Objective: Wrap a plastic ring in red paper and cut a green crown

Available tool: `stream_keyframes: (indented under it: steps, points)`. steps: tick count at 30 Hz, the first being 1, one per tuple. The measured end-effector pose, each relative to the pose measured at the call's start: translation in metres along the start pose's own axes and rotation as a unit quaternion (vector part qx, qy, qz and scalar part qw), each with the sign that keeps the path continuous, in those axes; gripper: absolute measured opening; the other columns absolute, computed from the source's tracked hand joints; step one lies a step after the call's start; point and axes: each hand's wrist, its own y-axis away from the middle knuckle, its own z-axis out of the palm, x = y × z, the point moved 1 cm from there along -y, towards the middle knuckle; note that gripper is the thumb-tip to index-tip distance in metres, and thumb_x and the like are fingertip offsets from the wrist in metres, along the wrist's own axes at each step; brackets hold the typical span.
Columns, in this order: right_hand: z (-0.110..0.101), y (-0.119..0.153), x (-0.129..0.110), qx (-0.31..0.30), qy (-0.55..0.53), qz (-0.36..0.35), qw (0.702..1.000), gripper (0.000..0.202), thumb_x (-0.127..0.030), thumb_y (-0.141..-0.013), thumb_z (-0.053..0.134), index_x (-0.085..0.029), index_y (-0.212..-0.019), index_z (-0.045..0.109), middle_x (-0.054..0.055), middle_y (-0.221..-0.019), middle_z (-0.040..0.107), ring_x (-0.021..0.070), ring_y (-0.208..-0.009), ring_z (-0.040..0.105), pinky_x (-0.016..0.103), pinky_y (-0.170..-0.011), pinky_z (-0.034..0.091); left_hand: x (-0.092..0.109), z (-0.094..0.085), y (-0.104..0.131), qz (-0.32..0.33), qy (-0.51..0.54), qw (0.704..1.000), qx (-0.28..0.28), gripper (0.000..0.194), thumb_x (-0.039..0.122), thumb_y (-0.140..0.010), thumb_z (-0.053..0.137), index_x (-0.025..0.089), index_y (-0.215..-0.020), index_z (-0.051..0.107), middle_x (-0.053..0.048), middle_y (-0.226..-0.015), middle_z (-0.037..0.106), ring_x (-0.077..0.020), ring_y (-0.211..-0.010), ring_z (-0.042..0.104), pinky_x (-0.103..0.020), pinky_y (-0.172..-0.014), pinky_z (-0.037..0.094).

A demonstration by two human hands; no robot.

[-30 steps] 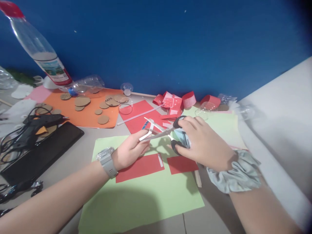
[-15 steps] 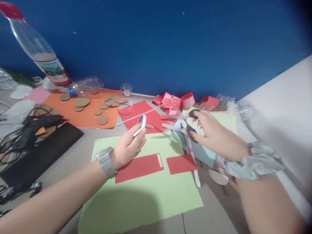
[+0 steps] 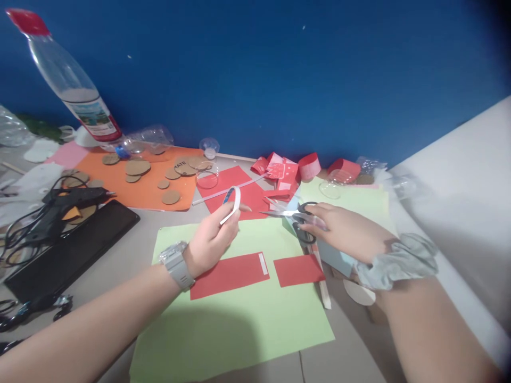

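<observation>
My left hand (image 3: pixel 211 238), fingers closed, holds a narrow white tape roll (image 3: pixel 237 201) with blue print on its inner side. It is above a red paper strip (image 3: pixel 227 276) that has a white tape piece (image 3: pixel 262 264) at its right end. My right hand (image 3: pixel 335 226) has its thumb and fingers at the black handles of the scissors (image 3: pixel 293 214), whose blades point left. A shorter red paper piece (image 3: pixel 298 270) lies to the right of the first. Both rest on a light green sheet (image 3: pixel 223 335).
Red paper loops (image 3: pixel 309 166) stand along the blue wall (image 3: pixel 255 80). Cardboard discs (image 3: pixel 138 167) lie on orange paper (image 3: pixel 120 194). To the left are a tall plastic bottle (image 3: pixel 85 109), a glue gun (image 3: pixel 80 197) with cable, and a long black case (image 3: pixel 75 250).
My right hand has lowered the scissors slightly, and their blades have come closer together. My left hand has hardly moved, while the tape roll has turned a little and shows more of its ring.
</observation>
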Motion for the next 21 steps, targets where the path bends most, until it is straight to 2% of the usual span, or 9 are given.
stream_keyframes:
  steps: [3,7,12,14,17,19,21]
  points:
    - [-0.003,0.001,-0.003,0.009,0.004,0.027,1.000,0.033,-0.036,-0.094,0.038,-0.019,-0.105,0.063,0.013,-0.105,0.068,0.0289,-0.088,0.065,0.036,-0.066,0.047,-0.001,-0.001,0.000,-0.002,-0.003,1.000,0.002,0.032,0.036,-0.097,0.032,0.020,-0.109,0.057,0.005,-0.054,0.035,-0.0106,-0.048,0.034,-0.026,-0.055,0.043]
    - [-0.003,-0.003,-0.006,0.026,0.000,0.070,0.997,0.028,-0.032,-0.092,0.040,-0.021,-0.106,0.062,0.008,-0.099,0.070,0.0252,-0.080,0.066,0.033,-0.062,0.045,-0.001,-0.002,0.000,-0.003,-0.014,1.000,-0.004,0.030,0.032,-0.096,0.034,0.021,-0.112,0.057,0.006,-0.055,0.035,-0.0100,-0.050,0.033,-0.025,-0.059,0.044]
    - [-0.001,-0.006,0.002,0.034,-0.011,0.040,0.999,0.021,-0.029,-0.092,0.041,-0.022,-0.087,0.060,0.004,-0.082,0.067,0.0202,-0.068,0.061,0.029,-0.056,0.041,0.000,-0.002,0.000,-0.014,-0.017,1.000,-0.008,0.034,0.037,-0.096,0.035,0.018,-0.111,0.060,0.006,-0.057,0.035,-0.0096,-0.051,0.033,-0.024,-0.059,0.044]
    - [-0.002,-0.006,0.001,0.064,-0.011,0.034,0.997,0.021,-0.031,-0.092,0.041,-0.022,-0.084,0.059,0.004,-0.081,0.066,0.0197,-0.065,0.059,0.029,-0.055,0.040,0.000,-0.002,0.000,-0.014,-0.040,0.999,-0.007,0.036,0.039,-0.095,0.035,0.018,-0.106,0.062,0.005,-0.059,0.039,-0.0102,-0.053,0.037,-0.023,-0.058,0.043]
    - [-0.003,-0.002,-0.016,0.142,-0.074,-0.011,0.987,0.019,-0.030,-0.093,0.042,-0.021,-0.091,0.059,0.005,-0.090,0.064,0.0196,-0.071,0.059,0.031,-0.061,0.044,0.002,-0.002,0.000,0.005,-0.107,0.994,-0.017,0.035,0.038,-0.095,0.036,0.017,-0.100,0.064,0.003,-0.063,0.049,-0.0119,-0.059,0.046,-0.023,-0.060,0.042]
    - [-0.004,0.004,-0.037,0.183,-0.149,-0.073,0.969,0.020,-0.030,-0.094,0.043,-0.020,-0.103,0.058,0.008,-0.099,0.061,0.0199,-0.081,0.059,0.032,-0.070,0.046,0.002,-0.001,0.000,0.021,-0.152,0.988,-0.035,0.033,0.035,-0.095,0.036,0.017,-0.094,0.064,0.000,-0.069,0.057,-0.0127,-0.062,0.050,-0.023,-0.061,0.042]
    - [-0.004,0.009,-0.059,0.179,-0.197,-0.132,0.955,0.029,-0.033,-0.093,0.047,-0.021,-0.120,0.053,0.009,-0.107,0.057,0.0211,-0.088,0.057,0.033,-0.075,0.047,0.002,0.001,0.000,0.049,-0.192,0.978,-0.060,0.034,0.033,-0.095,0.035,0.017,-0.084,0.063,-0.002,-0.073,0.062,-0.0133,-0.062,0.052,-0.024,-0.062,0.042]
